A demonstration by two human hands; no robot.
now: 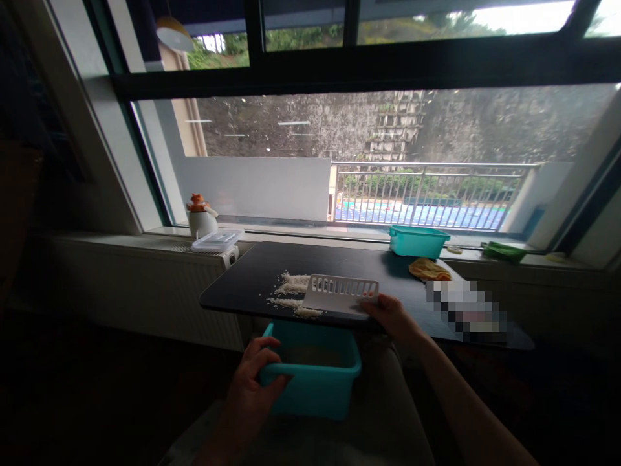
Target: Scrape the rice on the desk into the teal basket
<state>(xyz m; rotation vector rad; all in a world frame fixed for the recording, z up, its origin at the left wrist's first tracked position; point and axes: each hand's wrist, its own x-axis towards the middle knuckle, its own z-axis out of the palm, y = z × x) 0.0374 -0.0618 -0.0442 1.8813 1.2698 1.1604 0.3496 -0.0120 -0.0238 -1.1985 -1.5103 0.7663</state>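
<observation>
My left hand grips the left rim of a turquoise plastic bin, held just below the table's front edge. The bin's inside is dim, and its contents are hard to make out. My right hand pinches the right end of a flat white plastic plate with a row of slots. That plate lies low over the dark table, tilted slightly. Scattered white grains that look like rice lie on the tabletop at the plate's left end, reaching close to the front edge.
On the dark table, a second turquoise bin stands at the back right, near a folded yellow cloth. A pixelated patch hides something at the right. By the window are a white pot, a clear plastic lid and a green object.
</observation>
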